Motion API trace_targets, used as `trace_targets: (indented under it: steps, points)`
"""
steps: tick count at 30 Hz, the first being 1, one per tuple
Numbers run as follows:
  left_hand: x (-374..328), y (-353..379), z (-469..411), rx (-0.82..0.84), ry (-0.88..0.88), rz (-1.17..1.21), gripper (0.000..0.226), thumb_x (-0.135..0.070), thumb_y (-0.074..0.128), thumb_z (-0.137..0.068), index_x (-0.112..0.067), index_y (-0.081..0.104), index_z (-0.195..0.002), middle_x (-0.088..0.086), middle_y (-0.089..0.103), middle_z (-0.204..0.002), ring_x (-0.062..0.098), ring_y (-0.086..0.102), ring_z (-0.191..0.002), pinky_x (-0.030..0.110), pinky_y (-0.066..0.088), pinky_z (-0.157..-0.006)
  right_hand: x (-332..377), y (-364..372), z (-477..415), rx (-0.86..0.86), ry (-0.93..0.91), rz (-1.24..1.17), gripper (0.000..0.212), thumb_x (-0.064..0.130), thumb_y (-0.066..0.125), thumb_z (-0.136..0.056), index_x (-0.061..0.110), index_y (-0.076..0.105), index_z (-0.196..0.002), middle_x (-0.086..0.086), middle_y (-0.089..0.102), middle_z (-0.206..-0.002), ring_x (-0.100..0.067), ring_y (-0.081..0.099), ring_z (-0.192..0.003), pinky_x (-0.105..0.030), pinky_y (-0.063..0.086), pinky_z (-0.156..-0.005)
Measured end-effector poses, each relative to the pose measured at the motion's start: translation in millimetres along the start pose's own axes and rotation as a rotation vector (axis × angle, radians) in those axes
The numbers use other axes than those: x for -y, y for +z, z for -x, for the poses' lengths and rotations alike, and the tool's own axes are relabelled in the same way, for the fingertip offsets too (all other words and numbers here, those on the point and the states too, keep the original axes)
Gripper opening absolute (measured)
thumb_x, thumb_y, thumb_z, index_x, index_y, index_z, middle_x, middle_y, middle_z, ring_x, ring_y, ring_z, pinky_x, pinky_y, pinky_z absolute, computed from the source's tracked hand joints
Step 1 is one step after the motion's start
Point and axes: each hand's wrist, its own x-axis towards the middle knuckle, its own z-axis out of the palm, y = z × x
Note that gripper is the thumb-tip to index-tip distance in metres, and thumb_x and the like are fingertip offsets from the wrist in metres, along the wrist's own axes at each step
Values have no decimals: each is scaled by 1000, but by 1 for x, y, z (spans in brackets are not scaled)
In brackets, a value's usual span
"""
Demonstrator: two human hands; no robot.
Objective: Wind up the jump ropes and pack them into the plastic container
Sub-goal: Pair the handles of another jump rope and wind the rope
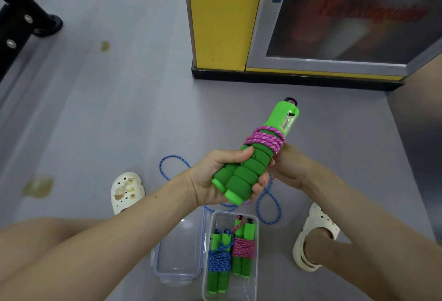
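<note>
Currently you are gripping the pair of green foam jump-rope handles (251, 164) in your left hand (215, 174), fingers curled round their lower ends. Pink braided rope (265, 139) is wrapping the handles near their tops. Your right hand (291, 169) is touching the bundle from behind; its fingers are hidden, so I cannot tell its grip. Below, the clear plastic container (257, 265) is holding two wound ropes side by side, and a loose blue rope (267, 207) is lying on the grey floor (119, 109).
</note>
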Motion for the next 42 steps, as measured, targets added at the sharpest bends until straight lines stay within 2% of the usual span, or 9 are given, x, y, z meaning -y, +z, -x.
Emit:
trace_targets:
  steps: [3, 6, 9, 11, 19, 25, 31, 39, 42]
  points:
    - [-3, 6, 1, -153, 61, -47, 41, -26, 91, -54, -3, 73, -83, 15, 65, -72, 21, 64, -58, 27, 55, -56, -1, 1, 1, -104, 10, 172, 56, 31, 69, -68, -17, 52, -90, -24, 50, -84, -30, 43, -79, -42, 36, -68]
    - [-7, 8, -1, -266, 131, -101, 45, -27, 94, -47, -3, 74, -79, 16, 66, -73, 23, 65, -57, 29, 55, -56, -1, 0, 6, -101, 48, 184, 16, 23, 67, -83, 7, 69, -87, -21, 53, -79, -26, 42, -68, -34, 35, -60]
    - [-16, 11, -1, -393, 168, -176, 38, -25, 86, -58, 0, 71, -83, 16, 67, -73, 23, 66, -57, 28, 55, -55, 2, -4, 11, -72, 62, 228, 17, 19, 52, -96, 11, 66, -90, -9, 51, -59, -11, 33, -45, -19, 26, -42]
    - [-21, 14, 0, -479, 140, -301, 32, -23, 72, -72, 1, 64, -92, 14, 68, -72, 21, 67, -58, 27, 55, -55, 6, -7, 13, -99, 56, 284, 23, 20, 49, -98, 9, 61, -83, 0, 52, -49, -9, 30, -38, -18, 24, -39]
    - [-16, 11, -7, -638, 108, -587, 13, -10, 67, -83, -3, 65, -94, 10, 72, -76, 21, 70, -66, 28, 56, -58, 9, -9, 19, -190, 143, 423, 28, 11, 54, -94, 11, 58, -67, 6, 54, -49, -5, 36, -38, -17, 29, -42]
    - [-13, 9, -13, -763, 229, -705, 27, -7, 71, -82, -8, 62, -107, 5, 72, -80, 17, 71, -66, 25, 54, -53, 9, -2, 21, -145, 183, 370, 25, 7, 46, -97, 12, 56, -75, -3, 55, -51, -6, 32, -34, -16, 28, -40]
    - [-11, 2, -15, -842, 264, -786, 35, -7, 74, -80, -10, 59, -111, 11, 70, -94, 17, 71, -73, 25, 56, -57, 11, -4, 20, -119, 246, 469, 24, 14, 47, -98, 7, 62, -82, -10, 59, -54, -8, 42, -29, -15, 32, -36]
    - [-6, -7, -17, -1019, 274, -1166, 34, -21, 76, -78, -20, 52, -102, 3, 64, -91, 20, 64, -82, 35, 54, -72, 11, -4, 20, -110, 254, 552, 15, 16, 62, -91, 5, 72, -87, -6, 57, -63, -7, 47, -48, -14, 37, -46]
    - [-3, -8, -17, -1043, 292, -1373, 39, -23, 74, -80, -21, 50, -110, -4, 61, -87, 18, 60, -80, 35, 51, -70, 12, -7, 17, -113, 284, 483, 15, 9, 67, -86, -3, 72, -94, -12, 59, -68, -12, 50, -55, -15, 42, -50]
